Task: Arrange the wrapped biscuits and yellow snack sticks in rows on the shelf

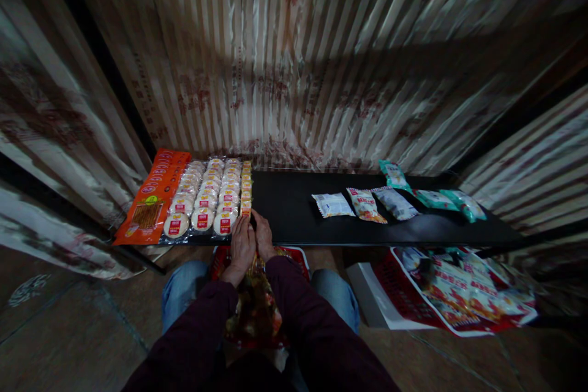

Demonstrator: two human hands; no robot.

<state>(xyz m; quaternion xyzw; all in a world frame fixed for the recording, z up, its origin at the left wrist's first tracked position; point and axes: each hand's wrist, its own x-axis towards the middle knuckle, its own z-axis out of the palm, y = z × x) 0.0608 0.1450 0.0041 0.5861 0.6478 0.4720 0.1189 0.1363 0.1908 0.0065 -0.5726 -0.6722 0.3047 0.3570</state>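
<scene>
Far left on the black shelf [294,214]: flat orange packs [154,199], stacked and overlapping, glossy film, so likely light and slippery. Right of them, three rows of round cakes [204,199] in clear wrap with red labels, shingled back to the curtain; probably brittle, best taken by the edges, not pinched across the face. Next, a narrow row of small packets [247,187] stood on edge, running near to far. Both hands sit at its near end: left hand [241,245] and right hand [263,236] side by side, fingers pressed together around the nearest packet at the shelf's front edge; whether it's actually gripped or only steadied, can't tell, the fingers hide it. Packets look small, light, crinkly; the row would likely topple if nudged sideways, so hold by both flat faces. Mid shelf is bare black surface. Right: loose pillow pouches, white pouch [332,204], printed pouch [365,204], grey pouch [395,203], then teal pouches [434,196] trailing right; soft, air-filled by the look. Below, on the person's lap, a red bag [257,300], its contents unclear. Floor right: a printed sack [459,294], lying slumped, with packs in it.
</scene>
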